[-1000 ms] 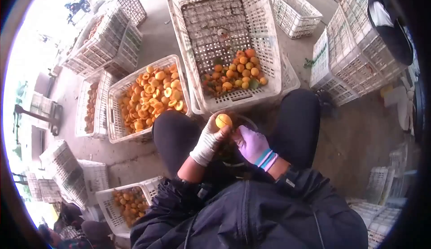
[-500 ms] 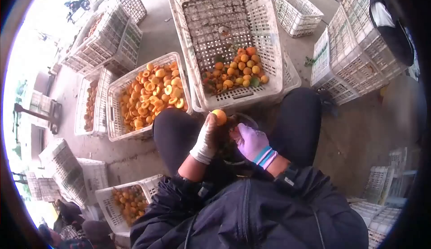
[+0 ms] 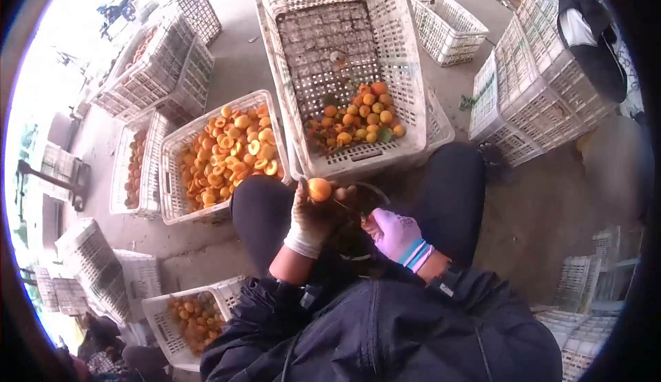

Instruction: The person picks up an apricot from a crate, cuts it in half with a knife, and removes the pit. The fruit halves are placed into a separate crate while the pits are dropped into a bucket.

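Note:
My left hand [image 3: 310,218], in a white-cuffed glove with a dirty palm, holds an orange fruit [image 3: 319,189] between thumb and fingers. My right hand [image 3: 395,234], in a purple glove with a teal stripe, is closed just to the right of it, around something small and dark that I cannot make out. Beyond my hands a large white crate [image 3: 422,99] leans toward me, with whole orange fruits [image 3: 372,112] in its lower end. To its left, a lower crate [image 3: 169,188] is full of cut fruit halves [image 3: 224,155].
Stacked white crates [image 3: 155,72] stand at the upper left, and others [image 3: 537,86] with a dark cloth [image 3: 592,48] on the right. A small crate [image 3: 451,31] is behind. Another crate of fruit [image 3: 165,327] lies lower left. A round container [image 3: 375,190] sits between my knees.
My left hand has turned its palm upward and spread its fingers under the fruit, which is lower and further left. My right hand has moved slightly down and right.

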